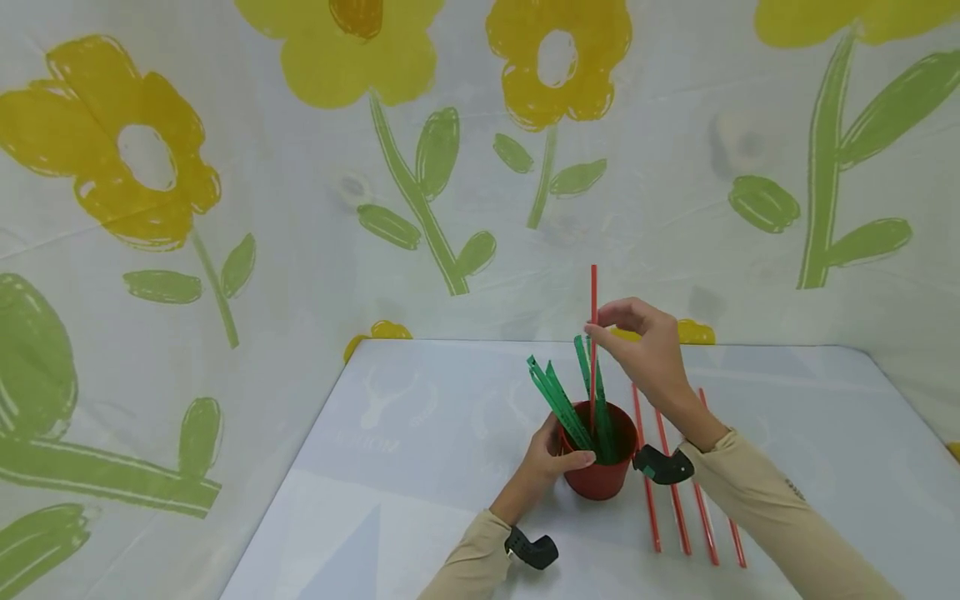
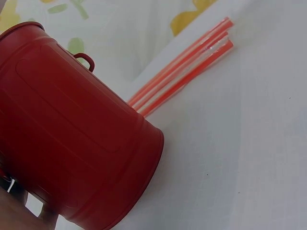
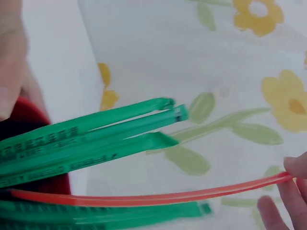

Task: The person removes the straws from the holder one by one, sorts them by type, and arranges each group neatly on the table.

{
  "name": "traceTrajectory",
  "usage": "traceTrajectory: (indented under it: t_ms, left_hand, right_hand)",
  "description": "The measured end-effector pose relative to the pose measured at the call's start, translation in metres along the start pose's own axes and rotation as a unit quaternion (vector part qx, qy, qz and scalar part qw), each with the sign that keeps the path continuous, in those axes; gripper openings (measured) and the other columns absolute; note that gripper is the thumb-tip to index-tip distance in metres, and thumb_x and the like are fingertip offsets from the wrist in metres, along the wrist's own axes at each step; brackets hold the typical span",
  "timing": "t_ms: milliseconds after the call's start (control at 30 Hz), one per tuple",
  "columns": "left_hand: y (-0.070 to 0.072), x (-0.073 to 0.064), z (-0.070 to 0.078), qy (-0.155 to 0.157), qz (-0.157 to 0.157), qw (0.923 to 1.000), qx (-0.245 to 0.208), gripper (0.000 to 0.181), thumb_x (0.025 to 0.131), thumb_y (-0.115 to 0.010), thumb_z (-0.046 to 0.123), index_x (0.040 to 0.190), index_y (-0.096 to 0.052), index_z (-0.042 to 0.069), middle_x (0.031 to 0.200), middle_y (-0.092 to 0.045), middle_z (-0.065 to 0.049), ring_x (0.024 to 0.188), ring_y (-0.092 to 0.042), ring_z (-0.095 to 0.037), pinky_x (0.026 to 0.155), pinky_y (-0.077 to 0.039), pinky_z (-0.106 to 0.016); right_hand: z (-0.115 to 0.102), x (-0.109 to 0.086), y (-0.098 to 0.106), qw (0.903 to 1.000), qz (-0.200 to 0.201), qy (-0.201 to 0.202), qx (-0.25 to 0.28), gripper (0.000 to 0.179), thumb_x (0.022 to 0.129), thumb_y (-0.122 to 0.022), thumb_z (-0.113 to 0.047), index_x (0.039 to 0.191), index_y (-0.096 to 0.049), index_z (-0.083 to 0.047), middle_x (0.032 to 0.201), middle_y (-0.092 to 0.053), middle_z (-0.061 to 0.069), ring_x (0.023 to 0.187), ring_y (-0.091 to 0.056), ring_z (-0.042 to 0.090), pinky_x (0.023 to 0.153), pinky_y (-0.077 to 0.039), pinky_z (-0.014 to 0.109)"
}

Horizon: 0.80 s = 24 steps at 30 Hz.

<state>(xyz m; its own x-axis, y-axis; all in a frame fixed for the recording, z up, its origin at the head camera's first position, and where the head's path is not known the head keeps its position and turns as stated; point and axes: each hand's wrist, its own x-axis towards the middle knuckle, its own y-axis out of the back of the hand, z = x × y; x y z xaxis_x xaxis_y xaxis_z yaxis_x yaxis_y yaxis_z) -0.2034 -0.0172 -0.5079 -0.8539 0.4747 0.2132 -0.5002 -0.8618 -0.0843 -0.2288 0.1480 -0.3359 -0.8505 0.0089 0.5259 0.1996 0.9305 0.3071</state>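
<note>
My left hand [image 1: 542,460] grips the rim and side of a small red metal bucket [image 1: 598,485] that stands on the table. In the left wrist view, the bucket's wall [image 2: 72,124] fills the left side, with a small loop handle on it. Several green wrapped straws [image 1: 558,402] with dark print lean inside the bucket. Above it, my right hand [image 1: 651,350] pinches a thin red straw [image 1: 594,287] by its upper part. The straw's lower end is down in the bucket; the right wrist view shows the red straw [image 3: 144,200] slightly bowed between the green ones.
Several more red straws [image 1: 705,521] lie roughly side by side on the white table [image 1: 420,500], just right of the bucket and under my right forearm. Behind the table's far edge hangs a white cloth [image 1: 645,242] printed with yellow flowers.
</note>
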Motion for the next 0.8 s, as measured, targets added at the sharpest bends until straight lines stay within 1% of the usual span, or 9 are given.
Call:
traceTrajectory:
  t_ms: [100,167,267,367,467,567,700,800]
  left_hand:
    - [0.0,0.0,0.002,-0.001,0.0,1.0,-0.001,0.063,0.085,-0.065,0.024,0.141,-0.036,0.028,0.136,-0.049,0.005,0.126,-0.044,-0.015,0.101,-0.04,-0.032]
    - [-0.001,-0.001,0.003,-0.001,0.001,1.0,-0.002,0.065,0.084,-0.066,0.024,0.141,-0.035,0.03,0.137,-0.048,0.006,0.126,-0.044,-0.014,0.101,-0.04,-0.033]
    - [-0.002,0.0,0.003,-0.007,-0.002,1.0,-0.006,0.066,0.084,-0.067,0.026,0.142,-0.034,0.03,0.138,-0.048,0.005,0.127,-0.042,-0.015,0.102,-0.038,-0.034]
    - [-0.002,-0.001,0.003,-0.006,-0.003,0.9999,-0.011,0.067,0.084,-0.067,0.028,0.142,-0.034,0.029,0.137,-0.048,0.005,0.127,-0.042,-0.015,0.103,-0.038,-0.035]
    - [-0.002,-0.001,0.002,-0.001,-0.003,1.0,-0.009,0.066,0.084,-0.067,0.026,0.142,-0.034,0.03,0.136,-0.049,0.005,0.127,-0.043,-0.014,0.102,-0.039,-0.035]
    - [-0.002,0.0,0.001,-0.004,-0.004,0.9999,-0.009,0.065,0.085,-0.065,0.023,0.142,-0.034,0.028,0.136,-0.049,0.003,0.127,-0.043,-0.015,0.102,-0.038,-0.035]
    - [-0.001,0.0,0.0,-0.015,-0.007,0.9998,-0.009,0.066,0.085,-0.065,0.023,0.143,-0.033,0.025,0.137,-0.048,0.0,0.126,-0.043,-0.017,0.102,-0.039,-0.034]
    - [-0.001,0.0,0.001,-0.011,-0.008,0.9999,-0.006,0.065,0.085,-0.065,0.024,0.143,-0.033,0.025,0.137,-0.048,0.001,0.126,-0.044,-0.016,0.101,-0.04,-0.033]
  right_hand:
    - [-0.007,0.002,0.003,0.9992,0.005,0.009,0.038,0.024,0.083,-0.073,-0.019,0.099,-0.065,-0.003,0.092,-0.069,0.008,0.084,-0.063,0.013,0.084,-0.049,0.026]
    - [-0.01,0.002,0.005,0.9982,0.009,0.013,0.057,0.023,0.084,-0.073,-0.016,0.099,-0.065,-0.002,0.092,-0.068,0.009,0.082,-0.064,0.012,0.076,-0.051,0.02]
    - [-0.015,0.002,0.008,0.9961,0.026,0.022,0.081,0.021,0.084,-0.072,-0.012,0.1,-0.064,0.0,0.09,-0.067,0.009,0.08,-0.064,0.013,0.072,-0.053,0.02]
    - [-0.021,0.002,0.012,0.9944,0.051,0.036,0.086,0.021,0.084,-0.071,-0.009,0.101,-0.064,0.001,0.09,-0.067,0.007,0.078,-0.064,0.013,0.07,-0.053,0.021]
    - [-0.026,0.002,0.018,0.9921,0.075,0.052,0.086,0.021,0.084,-0.069,-0.006,0.103,-0.063,0.003,0.092,-0.066,0.006,0.076,-0.064,0.014,0.068,-0.053,0.02]
    - [-0.03,0.003,0.024,0.9904,0.092,0.062,0.083,0.022,0.084,-0.069,-0.004,0.104,-0.063,0.004,0.093,-0.065,0.005,0.075,-0.064,0.016,0.066,-0.053,0.02]
    - [-0.032,0.003,0.033,0.9888,0.107,0.062,0.083,0.024,0.083,-0.069,-0.002,0.105,-0.063,0.006,0.09,-0.067,0.005,0.073,-0.064,0.017,0.064,-0.054,0.02]
    - [-0.032,0.003,0.039,0.9882,0.115,0.059,0.081,0.024,0.083,-0.069,-0.001,0.105,-0.063,0.007,0.088,-0.068,0.004,0.071,-0.064,0.017,0.062,-0.053,0.02]
